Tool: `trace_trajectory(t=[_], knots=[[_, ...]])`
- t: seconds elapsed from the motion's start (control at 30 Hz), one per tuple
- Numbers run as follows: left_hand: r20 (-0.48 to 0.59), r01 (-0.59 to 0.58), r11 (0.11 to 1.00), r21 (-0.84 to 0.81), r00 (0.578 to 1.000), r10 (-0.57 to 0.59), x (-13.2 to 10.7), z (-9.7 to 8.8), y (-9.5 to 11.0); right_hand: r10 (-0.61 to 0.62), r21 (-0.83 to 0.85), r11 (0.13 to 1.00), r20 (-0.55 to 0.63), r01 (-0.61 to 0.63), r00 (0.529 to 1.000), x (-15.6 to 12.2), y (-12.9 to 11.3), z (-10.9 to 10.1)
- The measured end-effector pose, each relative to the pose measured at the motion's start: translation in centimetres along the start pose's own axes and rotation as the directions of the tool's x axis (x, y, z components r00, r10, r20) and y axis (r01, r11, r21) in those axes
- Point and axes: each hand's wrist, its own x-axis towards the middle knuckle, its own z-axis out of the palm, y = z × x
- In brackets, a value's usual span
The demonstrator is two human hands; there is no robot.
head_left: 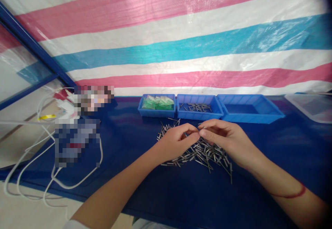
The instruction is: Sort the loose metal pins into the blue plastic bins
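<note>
Over a loose heap of thin metal pins (206,154), which look like blind rivets, my two hands meet at the fingertips. My left hand (177,140) is closed in a pinch, and what lies in its fingertips is hidden. My right hand (227,137) pinches too, its thumb and index finger together around a small metal piece, apparently one of these rivets. Most of that piece is covered by the fingers. Behind the hands, a blue bin (199,115) contains some of the same metal pins.
Left of that bin stands a blue bin (157,113) with green-and-white packets (158,102); to its right is a wider blue bin (252,118). A clear plastic lid or tray (311,108) lies at far right. White cables (75,187) and blurred-out items occupy the table's left. Striped sheeting (181,49) hangs behind.
</note>
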Motion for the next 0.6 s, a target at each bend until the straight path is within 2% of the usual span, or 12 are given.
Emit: trace_trajectory(t=[0.13,0.3,0.47,0.6], knots=[[-0.010,-0.008,0.999,-0.032,1.000,0.008,-0.16,0.64,-0.10,0.025,0.073,0.997,-0.036,-0.023,0.999,-0.22,0.28,0.45],[0.006,-0.021,1.000,-0.002,1.000,0.021,-0.15,0.78,-0.29,-0.006,-0.014,1.000,-0.071,0.005,0.997,-0.39,-0.24,0.64],[0.013,-0.053,0.998,0.013,0.999,0.053,0.00,0.87,-0.53,-0.090,-0.125,0.988,-0.013,0.088,0.996,-0.47,-0.45,0.35],[0.003,-0.061,0.998,-0.005,0.998,0.061,0.00,0.94,-0.64,-0.203,-0.202,0.958,0.020,0.203,0.979,-0.62,-0.45,0.15]])
